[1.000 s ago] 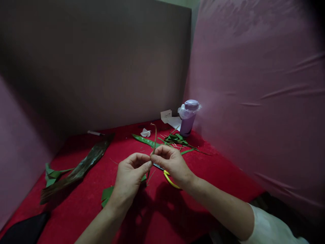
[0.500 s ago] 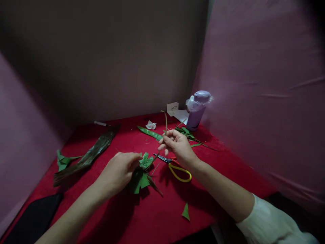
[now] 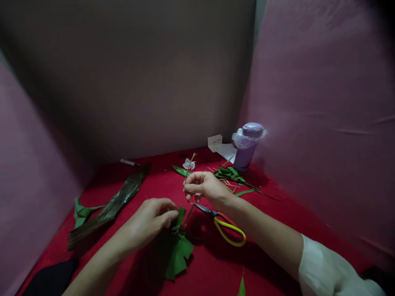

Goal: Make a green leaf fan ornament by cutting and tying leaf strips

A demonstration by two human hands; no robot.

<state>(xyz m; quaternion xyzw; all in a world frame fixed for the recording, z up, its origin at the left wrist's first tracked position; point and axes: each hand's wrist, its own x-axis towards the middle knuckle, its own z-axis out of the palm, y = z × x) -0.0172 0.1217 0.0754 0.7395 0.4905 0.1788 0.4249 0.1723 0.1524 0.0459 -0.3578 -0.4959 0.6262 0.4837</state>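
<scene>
My left hand point(image 3: 156, 220) pinches the upper edge of a bundle of green leaf pieces point(image 3: 179, 257), its thumb and forefinger drawn together. A dark tie circles the bundle's middle, and a thin brown strand rises from it toward my right hand point(image 3: 206, 189). That hand is closed, with a slender dry stem or strip point(image 3: 190, 162) between thumb and fingers, its pale tip pointing up. Scissors point(image 3: 230, 232) with one yellow and one red handle lie under my right wrist, blades toward the bundle. Part of the bundle is hidden by my left hand.
A wide dark leaf strip point(image 3: 114, 205) and a folded green leaf point(image 3: 82, 211) lie left. Behind are a pen point(image 3: 128, 162), crumpled white tissue point(image 3: 189, 164) and a paper card point(image 3: 215, 142). A purple tumbler point(image 3: 245, 154) stands right, beside leaf scraps point(image 3: 230, 173) and toothpicks point(image 3: 231, 183).
The leaf bundle has turned, its broad leaf now fanning toward me. My right hand has moved left, closer to the bundle, with the stem. The camera view has shifted slightly.
</scene>
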